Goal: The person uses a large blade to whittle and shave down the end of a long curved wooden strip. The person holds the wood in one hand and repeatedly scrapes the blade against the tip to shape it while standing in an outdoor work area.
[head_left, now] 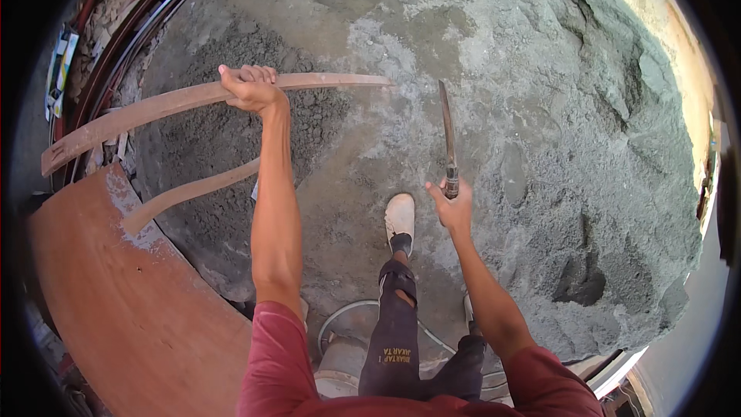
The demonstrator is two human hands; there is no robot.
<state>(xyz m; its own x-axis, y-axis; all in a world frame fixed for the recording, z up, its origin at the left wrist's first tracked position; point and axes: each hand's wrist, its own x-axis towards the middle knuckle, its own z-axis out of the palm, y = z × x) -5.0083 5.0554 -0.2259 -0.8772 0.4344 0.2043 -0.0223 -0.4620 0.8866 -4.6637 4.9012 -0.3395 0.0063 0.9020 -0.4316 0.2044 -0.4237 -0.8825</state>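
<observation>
Head view, looking down: my left hand [253, 91] is closed around a long, flat strip of reddish-brown wood [147, 113], thumb out to the left, fingers curled over it. The strip runs crosswise above the ground, one end far to the left, the other tapering off to the right of my fist, just short of the blade. My right hand [455, 207] is wrapped round the handle of a long, narrow, dark metal knife [448, 127], its tip pointing away from me; knife and wood stand apart.

Below my left hand, a second, shorter strip of pale brown wood [193, 188] passes behind my forearm, its left end over the edge of a broad orange-brown board [139, 301] at lower left. Under everything spreads rough grey ground [363, 139], darker and crumbly beneath the strips, heaped and pitted toward the right. One pale, cream-coloured shoe [400, 216] stands forward between my arms. Near my legs are a thin grey hose [347, 306] in a loop and a round, pale container [340, 359], partly hidden. Scrap wood [108, 38] lies piled at upper left.
</observation>
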